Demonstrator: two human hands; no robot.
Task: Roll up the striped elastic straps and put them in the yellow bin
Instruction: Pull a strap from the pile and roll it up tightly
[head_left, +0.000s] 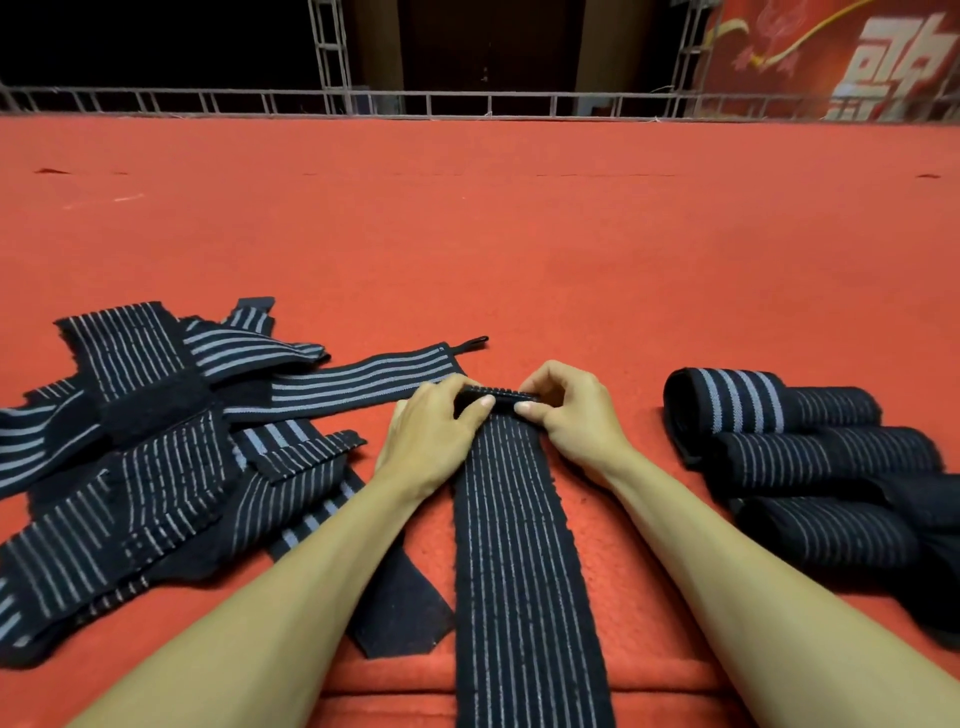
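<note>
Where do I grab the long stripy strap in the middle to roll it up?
At its far end, from above, one hand at each edge. The strap lies flat, and that end is already curled into a small roll, which the left hand and the right hand pinch.

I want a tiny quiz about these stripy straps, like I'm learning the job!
1. True or false: both the left hand and right hand pinch the far end of the flat strap.
2. On which side of the person are the rolled straps: A left, B right?
3. Fill in: the loose pile lies on a ___ carpet.
Key: 1 true; 2 B; 3 red.
</note>
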